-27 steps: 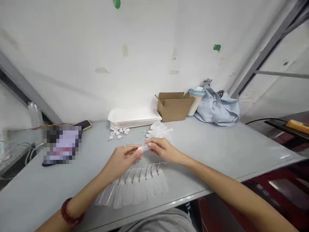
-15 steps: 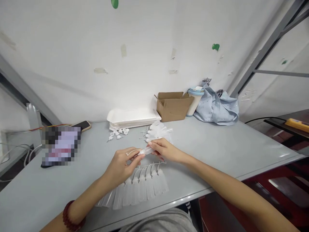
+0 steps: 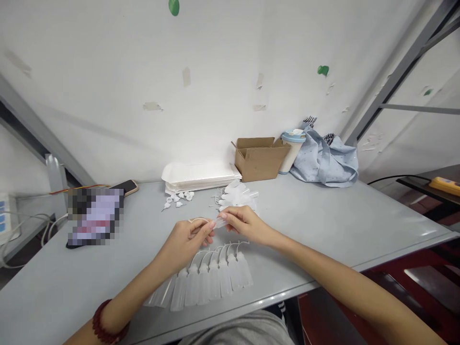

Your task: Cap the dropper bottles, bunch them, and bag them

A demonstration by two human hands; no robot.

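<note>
My left hand (image 3: 194, 235) pinches the capped end of a small translucent plastic bottle (image 3: 220, 222), and a thin white strip curves out over its fingers. From the other side, my right hand (image 3: 246, 224) grips the body of the same bottle, mostly hiding it. Below my hands lies a row of several translucent bottles (image 3: 204, 285), side by side, with thin curved white strips at their tops. Beyond my right hand is a heap of similar clear bottles (image 3: 239, 194). Several small white nozzle caps (image 3: 178, 197) lie loose to its left.
Behind the caps are stacked white trays (image 3: 201, 175), then an open cardboard box (image 3: 260, 160), a cup with a blue lid (image 3: 292, 151) and a light blue cloth bag (image 3: 325, 160). A phone (image 3: 129, 187) and a blurred-out item (image 3: 95, 215) lie left on the grey table (image 3: 302, 211).
My hands have drawn closer together on the bottle, and less of it shows between them. The view has shifted slightly; the row and the heap look the same.
</note>
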